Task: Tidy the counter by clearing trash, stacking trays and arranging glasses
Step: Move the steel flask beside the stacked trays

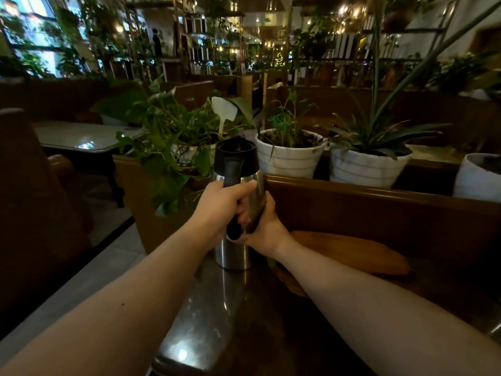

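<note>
A tall steel thermos jug (234,253) with a black lid and black handle stands at the far left end of the dark counter (217,308). My left hand (219,204) is wrapped around the jug's black handle. On the jug's right side, my right hand (267,226) grips the steel body. Wooden trays (352,253) lie stacked just right of the jug, behind my right forearm. No glasses or trash show in view.
A wooden partition (379,210) runs behind the counter. On it stand white plant pots (287,158), (366,169) and a leafy vine (168,137) close to the jug. A pale table (81,139) and the floor lie to the left.
</note>
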